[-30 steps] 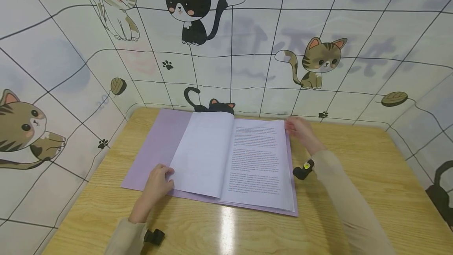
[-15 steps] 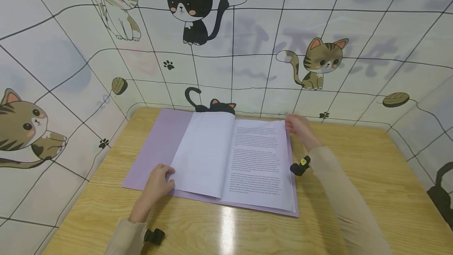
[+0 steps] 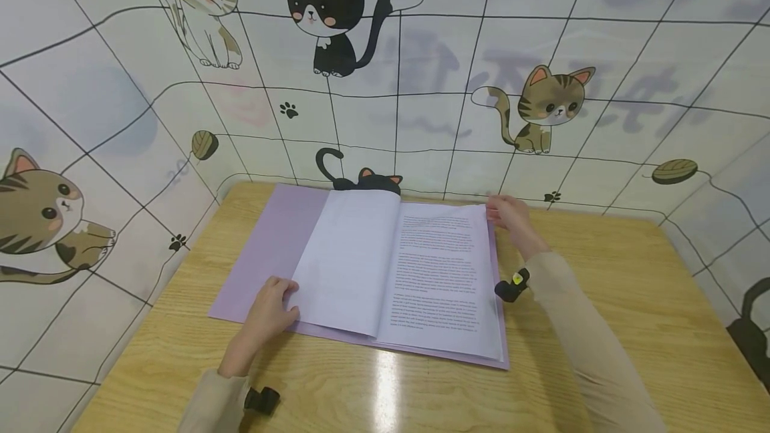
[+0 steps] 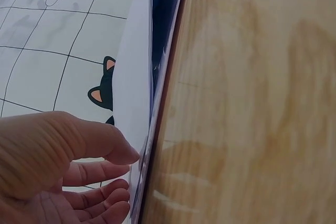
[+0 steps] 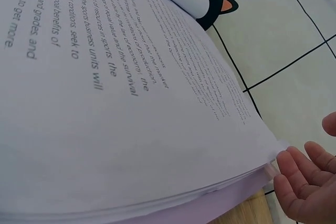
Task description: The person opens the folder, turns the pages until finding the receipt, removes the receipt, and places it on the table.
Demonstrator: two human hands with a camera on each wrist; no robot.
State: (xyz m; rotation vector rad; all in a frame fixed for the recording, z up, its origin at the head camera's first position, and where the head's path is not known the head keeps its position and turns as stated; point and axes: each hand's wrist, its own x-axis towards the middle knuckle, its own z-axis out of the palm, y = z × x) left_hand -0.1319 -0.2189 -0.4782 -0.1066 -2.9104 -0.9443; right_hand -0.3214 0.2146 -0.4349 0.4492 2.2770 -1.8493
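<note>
A folder with a light purple cover (image 3: 271, 239) lies spread on the wooden table. Its left page (image 3: 349, 266) is blank, and its right page (image 3: 436, 279) carries printed text. My left hand (image 3: 271, 313) rests at the lower left, across the cover and the blank page's edge; its thumb and fingertips touch that edge in the left wrist view. At the top right corner of the printed pages is my right hand (image 3: 511, 219). In the right wrist view its fingertips (image 5: 286, 161) touch the page corner, with the thumb held apart from them.
The wooden table (image 3: 601, 286) extends on both sides of the folder and in front of it. Behind stands a white wall (image 3: 433, 119) with grid lines and cartoon cats. Each wrist wears a small black camera, such as the right one's camera (image 3: 511, 286).
The head view has shifted very slightly. Both hands stay at almost the same spots on the folder, and the pages lie as before.
</note>
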